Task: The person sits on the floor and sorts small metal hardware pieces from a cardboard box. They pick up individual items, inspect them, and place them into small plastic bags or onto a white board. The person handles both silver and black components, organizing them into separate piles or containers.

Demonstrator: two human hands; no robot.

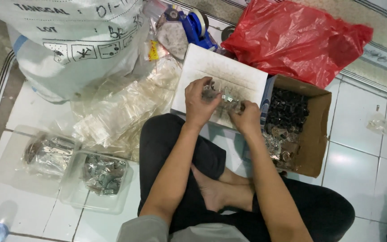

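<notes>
While the person is seated cross-legged on the tiled floor (363, 148), stock is ranged within arm's reach on every side.

Item 1: small clear plastic bag (222, 95), holding a few small metal parts. It is held between both hands over a white box lid (229, 74), which appears to serve as a work surface and would catch anything dropped.

Item 2: left hand (199, 104). Fingers are curled and pinched together on the near edge of the bag, apparently to keep its mouth steady.

Item 3: right hand (247, 117). Fingers are closed on the opposite side of the bag; whether a loose part is also gripped cannot be told.

Item 4: open cardboard box (316, 130), just beside the right hand. Black pieces are kept at its far end and silvery metal fittings at its near end, seemingly placed for easy picking.

Item 5: 2 clear plastic trays (101, 179), set on the floor to the left. Bagged metal parts are held in each, out of the way of the hands.

Item 6: heap of empty clear bags (113, 112), spread beyond the left knee.

Item 7: large white woven sack (77, 40), red plastic bag (296, 38) and blue tape dispenser (198, 24), kept at the far side.
</notes>
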